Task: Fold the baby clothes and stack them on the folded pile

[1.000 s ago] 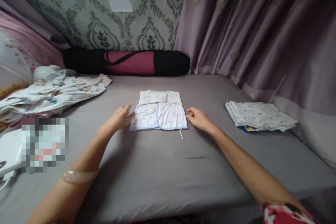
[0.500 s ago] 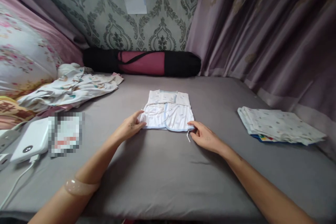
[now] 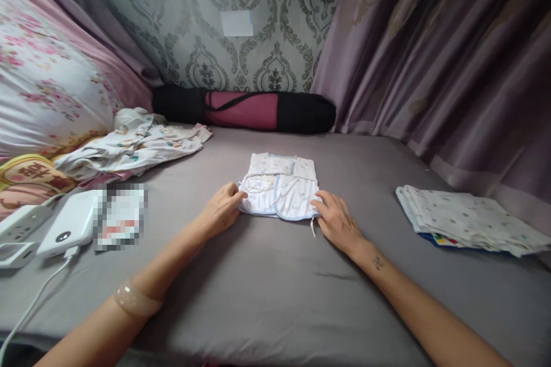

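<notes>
A white baby shirt (image 3: 297, 194) with blue trim and small faint prints lies folded on the bed, its upper part turned down over the body. At its left edge my left hand (image 3: 224, 207) is closed, thumb and curled fingers on the cloth by the lower corner. My right hand (image 3: 338, 222) has its bent fingers on the opposite edge, pinching the fabric near the lower right corner. A thin white tie string (image 3: 313, 227) hangs out beside that hand. The fingers' undersides are hidden.
Folded printed cloths (image 3: 469, 218) lie at the right. A crumpled printed garment (image 3: 146, 146), a white power bank (image 3: 73, 223) with a cable, a power strip (image 3: 23, 223) and a blurred packet (image 3: 121, 215) are at the left. A long black-and-maroon bag (image 3: 245, 110) lies along the wall.
The view has shifted slightly, so everything sits a little lower and further right. Both hands have changed their hold, with more curled fingers over the shirt's side edges. The shirt keeps its folded shape.
</notes>
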A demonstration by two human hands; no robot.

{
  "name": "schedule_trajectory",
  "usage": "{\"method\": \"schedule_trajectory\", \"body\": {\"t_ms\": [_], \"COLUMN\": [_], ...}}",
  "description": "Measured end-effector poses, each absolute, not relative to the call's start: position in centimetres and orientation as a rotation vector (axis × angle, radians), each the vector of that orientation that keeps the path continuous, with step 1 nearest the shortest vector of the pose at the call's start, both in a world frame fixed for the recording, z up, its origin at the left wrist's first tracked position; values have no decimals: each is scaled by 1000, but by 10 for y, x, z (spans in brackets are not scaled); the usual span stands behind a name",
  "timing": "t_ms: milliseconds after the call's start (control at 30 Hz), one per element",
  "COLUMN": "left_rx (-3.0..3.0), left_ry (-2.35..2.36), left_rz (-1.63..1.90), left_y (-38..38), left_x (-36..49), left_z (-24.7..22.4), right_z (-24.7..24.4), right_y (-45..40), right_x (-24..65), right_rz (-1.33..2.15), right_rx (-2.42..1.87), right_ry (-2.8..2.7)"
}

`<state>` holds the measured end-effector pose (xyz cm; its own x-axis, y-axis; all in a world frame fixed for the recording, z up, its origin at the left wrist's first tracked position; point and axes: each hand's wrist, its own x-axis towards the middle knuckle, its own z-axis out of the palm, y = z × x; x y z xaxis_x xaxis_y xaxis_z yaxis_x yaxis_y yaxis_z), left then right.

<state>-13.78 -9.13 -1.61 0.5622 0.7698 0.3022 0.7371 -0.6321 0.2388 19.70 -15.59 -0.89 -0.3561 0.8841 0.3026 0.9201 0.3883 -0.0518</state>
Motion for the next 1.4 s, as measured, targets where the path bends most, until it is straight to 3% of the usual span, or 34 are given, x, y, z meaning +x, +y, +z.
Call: {"method": "schedule_trajectory", "body": {"t_ms": [267, 600, 900, 1100, 1400], "left_rx": [2890, 2825, 2657, 2440, 2102], "left_ry": [844, 841, 756, 912, 1326], "left_rz": [309, 336, 268, 375, 730], "left_y": [-74, -82, -131, -134, -99], "left_x": [-142, -144, -158, -159, -127], "left_z": [-11, 14, 32, 37, 29], "right_z": [-22, 2, 26, 34, 28], "right_y": [-143, -149, -207, -211, -158], "right_x": [209, 218, 213, 215, 207], "right_rz": [59, 267, 432, 578, 384], "right_rx": [-1225, -1199, -1252, -1343, -1521], "right_ry": [-2579, -2576, -2635, -2480, -2053]}}
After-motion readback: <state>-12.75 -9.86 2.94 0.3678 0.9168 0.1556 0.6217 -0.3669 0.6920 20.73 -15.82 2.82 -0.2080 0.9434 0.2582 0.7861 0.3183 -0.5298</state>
